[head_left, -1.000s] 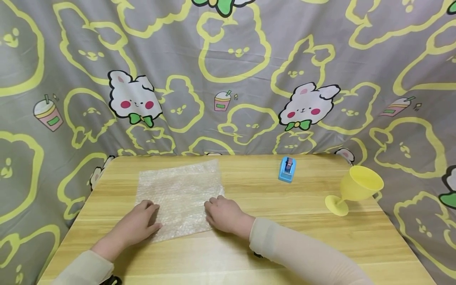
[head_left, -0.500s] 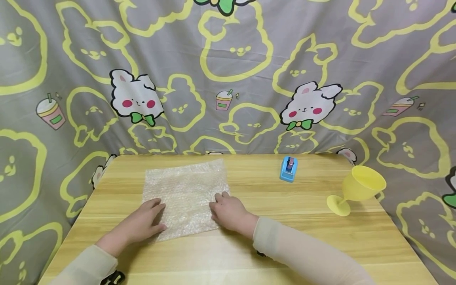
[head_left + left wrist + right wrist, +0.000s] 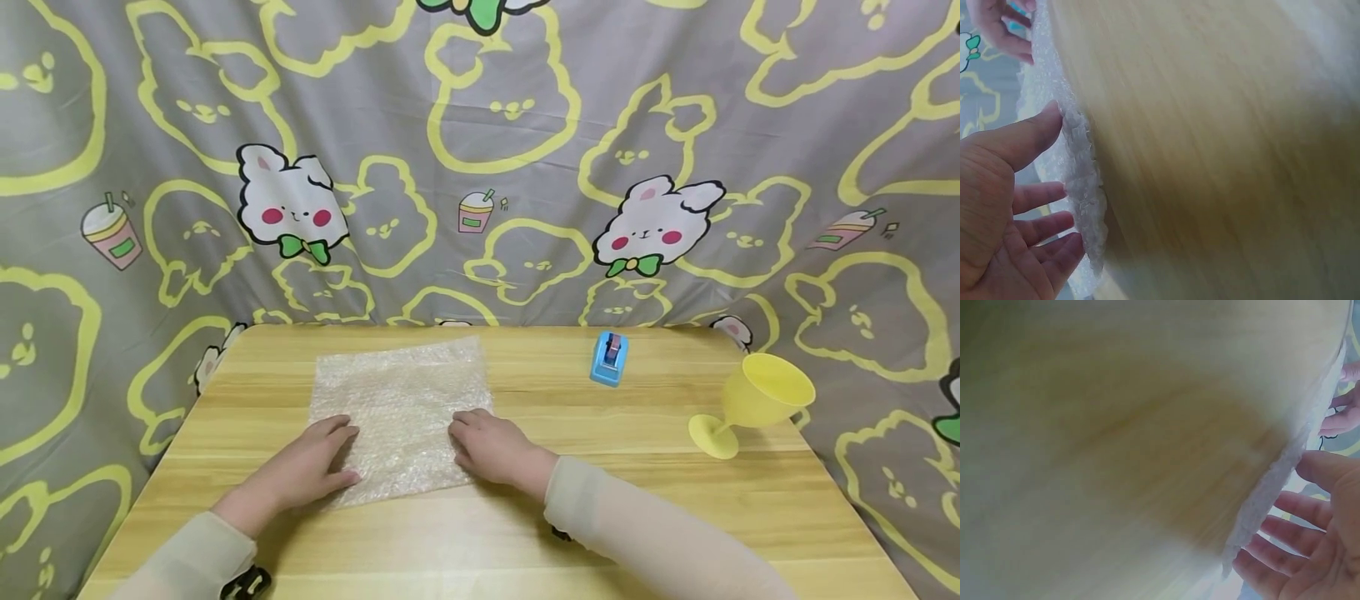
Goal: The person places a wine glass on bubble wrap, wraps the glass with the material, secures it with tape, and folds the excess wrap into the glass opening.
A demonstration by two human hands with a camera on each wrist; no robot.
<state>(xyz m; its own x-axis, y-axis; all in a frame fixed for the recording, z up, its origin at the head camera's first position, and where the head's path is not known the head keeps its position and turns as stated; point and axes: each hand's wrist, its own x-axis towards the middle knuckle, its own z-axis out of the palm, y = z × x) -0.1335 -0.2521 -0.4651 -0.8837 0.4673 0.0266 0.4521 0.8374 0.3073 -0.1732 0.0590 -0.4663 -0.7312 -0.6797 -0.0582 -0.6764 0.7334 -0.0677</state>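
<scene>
A clear sheet of bubble wrap [image 3: 401,417] lies flat on the wooden table, left of centre in the head view. My left hand [image 3: 307,467] rests at its left edge. In the left wrist view the thumb and fingertips [image 3: 1067,220] touch the rim of the wrap, spread and loosely bent. On the opposite side my right hand [image 3: 495,447] touches the right edge, its fingers [image 3: 1294,536] relaxed along the border in the right wrist view. Neither hand grips the sheet.
A blue tape dispenser [image 3: 609,371] stands towards the back, right of the wrap. Farther right, a yellow plastic goblet [image 3: 750,400] lies on its side near the table's edge. Behind the table [image 3: 420,550] hangs a grey curtain [image 3: 540,275] with rabbit prints.
The bubble wrap has slid slightly to the right across the table, both hands moving along with it. The dispenser and goblet keep their places; the head view has shifted a little.
</scene>
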